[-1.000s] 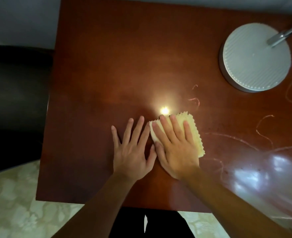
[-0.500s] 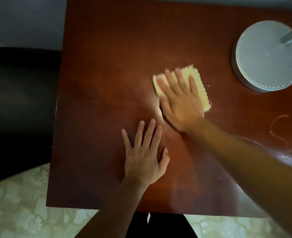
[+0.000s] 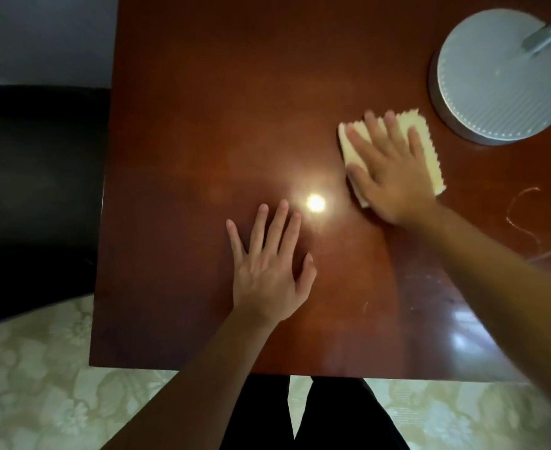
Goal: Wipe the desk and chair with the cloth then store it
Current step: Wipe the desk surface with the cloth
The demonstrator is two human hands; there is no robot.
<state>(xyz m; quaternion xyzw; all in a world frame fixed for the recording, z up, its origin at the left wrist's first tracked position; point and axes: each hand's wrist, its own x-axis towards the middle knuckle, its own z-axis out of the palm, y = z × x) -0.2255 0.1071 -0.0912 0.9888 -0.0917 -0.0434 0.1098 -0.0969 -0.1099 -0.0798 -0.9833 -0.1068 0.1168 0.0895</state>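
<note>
Floor [image 3: 40, 384] with a pale floral pattern fills the bottom of the frame, with dark trouser legs at bottom centre. Above it runs the near edge of the desk [image 3: 186, 157], whose reddish top is bare across the left and upper middle. At centre the left hand [image 3: 269, 271] lies flat, fingers straight and spread. Right of centre the right hand [image 3: 394, 177] presses flat on the folded yellow cloth [image 3: 430, 151], near the grey lamp base [image 3: 501, 76] at upper right. Thin scratch lines mark the right edge. A black chair [image 3: 37, 190] sits at the left.
</note>
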